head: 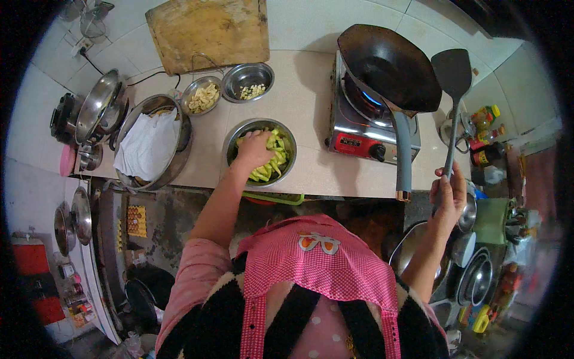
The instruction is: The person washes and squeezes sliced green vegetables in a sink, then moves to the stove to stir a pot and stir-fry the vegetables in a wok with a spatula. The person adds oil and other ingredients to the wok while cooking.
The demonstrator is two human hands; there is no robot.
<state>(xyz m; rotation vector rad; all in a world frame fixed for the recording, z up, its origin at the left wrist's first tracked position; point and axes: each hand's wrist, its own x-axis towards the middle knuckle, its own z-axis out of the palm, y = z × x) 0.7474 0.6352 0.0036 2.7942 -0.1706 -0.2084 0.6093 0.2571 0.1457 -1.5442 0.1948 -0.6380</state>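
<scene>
My left hand (256, 150) reaches into a steel bowl (293, 155) of cut green vegetable pieces (279, 155); its fingertips are among the pieces, so whether it grips any is hidden. My right hand (450, 195) holds the handle of a dark spatula (453, 74) upright, right of the stove. A dark wok (381, 67) with a grey handle (402, 152) rests tilted on a portable gas stove (354, 130), and a blue flame (372, 98) shows under it. Behind the vegetable bowl stand a small bowl of chopped pale pieces (252, 91) and another of pale slices (204, 98).
A large pot (186, 134) with a white cloth (148, 143) stands on the counter at left, near stacked steel pans (99, 105). A wooden cutting board (208, 33) leans on the tiled wall. Bottles (486, 117) stand right of the stove; steel basins (475, 276) are below.
</scene>
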